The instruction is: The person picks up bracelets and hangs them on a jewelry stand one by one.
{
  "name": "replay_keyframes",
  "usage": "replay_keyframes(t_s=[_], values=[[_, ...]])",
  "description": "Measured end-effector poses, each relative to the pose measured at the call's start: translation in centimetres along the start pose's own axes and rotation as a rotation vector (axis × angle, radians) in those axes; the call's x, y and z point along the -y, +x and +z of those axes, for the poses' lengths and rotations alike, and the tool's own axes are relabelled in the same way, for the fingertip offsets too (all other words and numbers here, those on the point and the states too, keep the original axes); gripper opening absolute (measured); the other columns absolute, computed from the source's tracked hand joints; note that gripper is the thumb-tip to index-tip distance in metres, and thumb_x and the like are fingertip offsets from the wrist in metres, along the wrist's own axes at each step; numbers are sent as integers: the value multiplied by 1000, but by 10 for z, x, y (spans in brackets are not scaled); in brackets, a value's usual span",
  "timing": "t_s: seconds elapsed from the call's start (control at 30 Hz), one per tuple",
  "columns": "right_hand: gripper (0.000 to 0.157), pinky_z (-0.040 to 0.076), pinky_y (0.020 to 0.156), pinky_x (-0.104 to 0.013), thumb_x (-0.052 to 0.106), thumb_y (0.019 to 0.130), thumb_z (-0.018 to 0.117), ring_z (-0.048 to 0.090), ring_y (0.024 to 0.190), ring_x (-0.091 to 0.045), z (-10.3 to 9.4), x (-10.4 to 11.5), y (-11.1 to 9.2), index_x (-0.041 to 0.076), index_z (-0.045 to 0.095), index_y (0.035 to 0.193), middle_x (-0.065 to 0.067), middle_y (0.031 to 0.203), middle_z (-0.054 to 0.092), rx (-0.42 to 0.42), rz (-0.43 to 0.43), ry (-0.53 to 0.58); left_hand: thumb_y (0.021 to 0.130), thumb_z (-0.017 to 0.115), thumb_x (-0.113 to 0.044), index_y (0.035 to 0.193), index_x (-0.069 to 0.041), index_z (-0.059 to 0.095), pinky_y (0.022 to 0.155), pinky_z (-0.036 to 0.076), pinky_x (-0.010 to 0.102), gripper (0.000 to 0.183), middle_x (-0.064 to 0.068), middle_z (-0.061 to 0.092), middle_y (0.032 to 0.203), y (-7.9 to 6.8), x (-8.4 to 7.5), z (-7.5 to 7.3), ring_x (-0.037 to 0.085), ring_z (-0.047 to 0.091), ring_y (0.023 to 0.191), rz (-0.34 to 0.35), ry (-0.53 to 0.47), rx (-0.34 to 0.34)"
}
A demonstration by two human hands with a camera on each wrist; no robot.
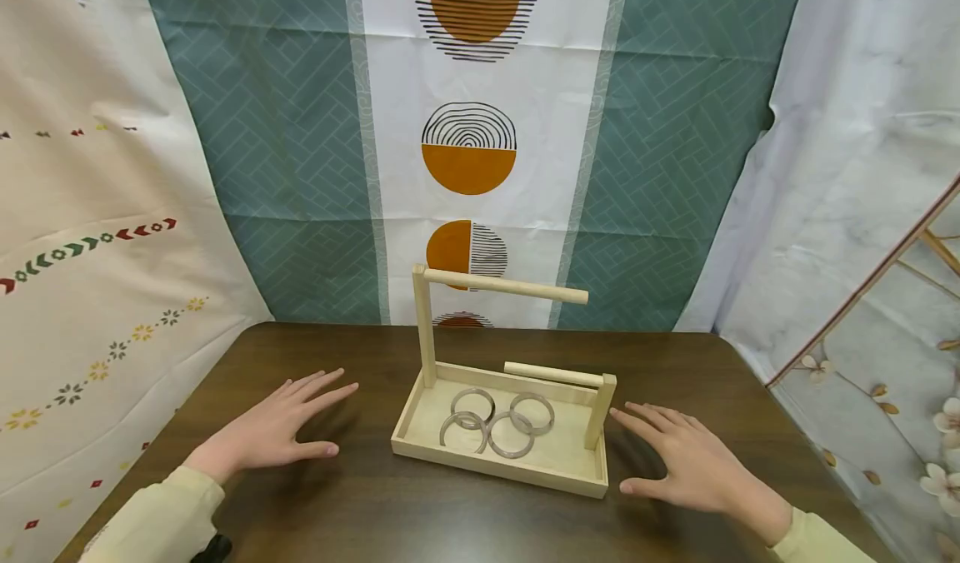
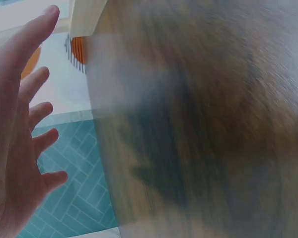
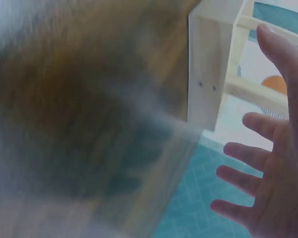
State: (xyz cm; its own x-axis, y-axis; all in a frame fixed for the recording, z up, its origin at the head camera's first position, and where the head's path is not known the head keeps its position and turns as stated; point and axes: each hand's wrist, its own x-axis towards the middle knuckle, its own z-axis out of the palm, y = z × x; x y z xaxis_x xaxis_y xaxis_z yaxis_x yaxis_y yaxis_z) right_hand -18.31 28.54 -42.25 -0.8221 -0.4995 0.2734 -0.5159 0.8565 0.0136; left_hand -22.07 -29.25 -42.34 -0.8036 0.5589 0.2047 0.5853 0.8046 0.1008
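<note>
A pale wooden tray stand (image 1: 498, 470) sits on the dark table, with a tall post and long bar (image 1: 510, 286) at its left and a short post with a lower bar (image 1: 555, 373) at its right. Several greyish bangles (image 1: 542, 414) lie overlapping inside the tray. My left hand (image 1: 273, 425) hovers to the left of the tray, fingers spread, holding nothing. On the other side, my right hand (image 1: 682, 459) is held close beside the tray's right end, its fingers straight and apart. In the right wrist view the tray's end wall (image 3: 208, 69) shows near the thumb.
The brown wooden table (image 1: 337, 513) reaches back to a green and white patterned curtain (image 1: 480, 80). Printed cloth (image 1: 90, 213) hangs along the left side, and a floral marbled cloth (image 1: 862, 296) along the right. A black strap (image 1: 212, 549) shows under the left sleeve.
</note>
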Motion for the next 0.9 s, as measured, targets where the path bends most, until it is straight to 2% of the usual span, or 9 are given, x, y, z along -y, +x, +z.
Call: replay_keyframes(t_s=[0.23, 0.5, 0.73, 0.9], values=[[88, 51, 92, -55, 75, 73, 68, 61, 119, -30, 9, 10, 1, 21, 55, 141, -4, 136, 62, -48, 10, 34, 84, 70, -57, 154, -34, 33, 106, 36, 68, 83, 9, 33, 160, 10, -3, 4, 38, 39, 142, 6, -30, -3], [77, 55, 85, -46, 71, 71, 74, 65, 111, -20, 15, 19, 1, 20, 65, 128, 1, 123, 68, -100, 53, 72, 85, 71, -52, 155, -32, 33, 106, 37, 67, 82, 9, 32, 161, 17, -7, 9, 38, 39, 142, 15, -52, -39], [77, 56, 81, -43, 74, 71, 72, 66, 110, -19, 20, 25, 1, 21, 65, 128, 2, 122, 69, -41, 158, 161, 86, 72, -50, 155, -32, 31, 107, 37, 66, 83, 9, 30, 161, 19, -12, 11, 39, 38, 142, 9, -76, -56], [76, 57, 80, -46, 71, 71, 73, 66, 112, -25, 26, 28, 0, 21, 65, 128, -2, 124, 69, 2, 238, 250, 85, 73, -51, 155, -33, 30, 107, 39, 61, 84, 6, 28, 163, 21, -16, 10, 37, 37, 144, -7, -93, -52]])
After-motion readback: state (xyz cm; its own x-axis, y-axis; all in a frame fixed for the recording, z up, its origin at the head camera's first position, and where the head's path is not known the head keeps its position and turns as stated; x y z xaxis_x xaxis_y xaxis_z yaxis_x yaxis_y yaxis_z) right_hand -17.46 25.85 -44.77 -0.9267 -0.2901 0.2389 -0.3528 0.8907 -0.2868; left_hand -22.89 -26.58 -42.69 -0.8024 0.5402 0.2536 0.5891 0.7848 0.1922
